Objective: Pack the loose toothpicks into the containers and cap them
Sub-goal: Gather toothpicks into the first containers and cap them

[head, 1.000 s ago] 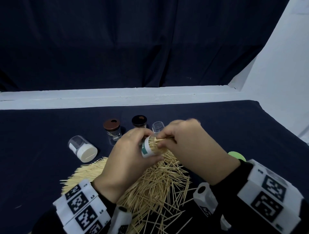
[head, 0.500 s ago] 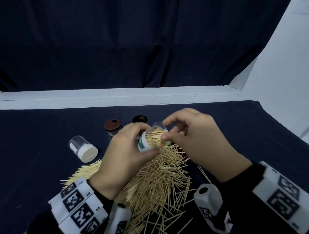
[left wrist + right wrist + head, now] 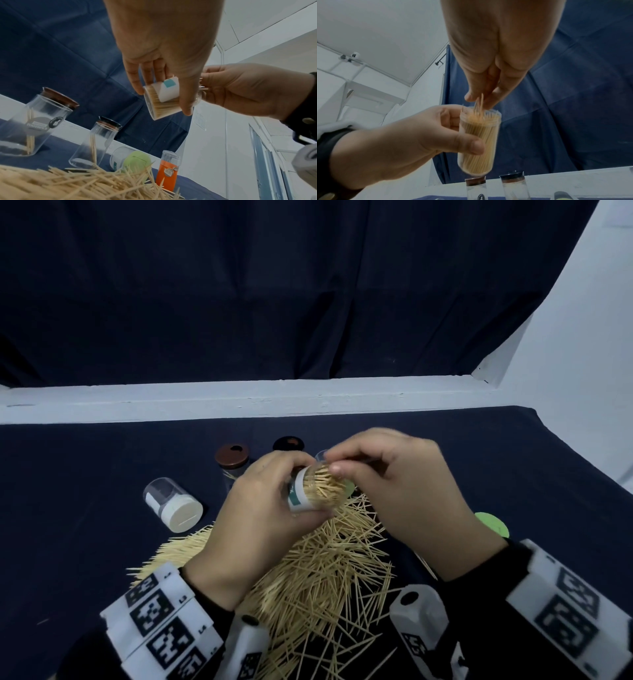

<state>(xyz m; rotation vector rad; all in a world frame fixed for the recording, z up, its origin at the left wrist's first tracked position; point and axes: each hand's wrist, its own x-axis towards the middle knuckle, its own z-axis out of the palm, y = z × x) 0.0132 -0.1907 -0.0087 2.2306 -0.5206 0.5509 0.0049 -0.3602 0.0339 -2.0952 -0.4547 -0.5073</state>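
Observation:
My left hand [image 3: 260, 518] grips a clear toothpick container [image 3: 308, 491] with a white and teal label, tilted with its mouth toward the right. It is packed with toothpicks, as the right wrist view shows on the container [image 3: 479, 139]. My right hand [image 3: 394, 484] is at the mouth, thumb and fingertips [image 3: 488, 100] pinching a few toothpicks that stick out above the rim. No cap is on it. A large pile of loose toothpicks [image 3: 308, 577] lies on the dark blue table under both hands.
A white-capped container [image 3: 173, 505] lies on its side at the left. A brown-lidded jar [image 3: 232, 457] and a black-lidded jar [image 3: 288, 444] stand behind the hands. A green cap [image 3: 491, 523] lies at the right. An orange container [image 3: 169, 170] stands beyond the pile.
Both hands have lifted the container slightly up and away. The right fingers shifted from pushing toothpicks in sideways to pinching them over the mouth.

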